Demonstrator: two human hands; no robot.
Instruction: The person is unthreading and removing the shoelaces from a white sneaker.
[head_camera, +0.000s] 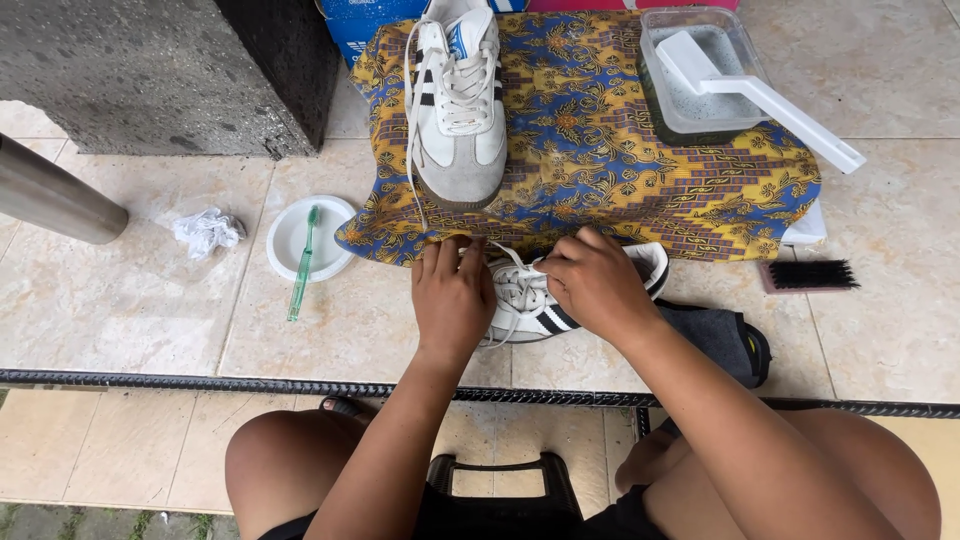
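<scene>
Near shoe (540, 305) mostly under both hands — far shoe's (458, 100) heel beyond the top edge.

arms: bare, no sleeves
hands: left hand (452, 292), right hand (598, 282), no gloves
legs: bare knees, dark shorts

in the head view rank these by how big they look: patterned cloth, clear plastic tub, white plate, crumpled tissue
1. patterned cloth, clearly largest
2. clear plastic tub
3. white plate, somewhat smaller than the tub, though it lies nearer the camera
4. crumpled tissue, smallest
</scene>
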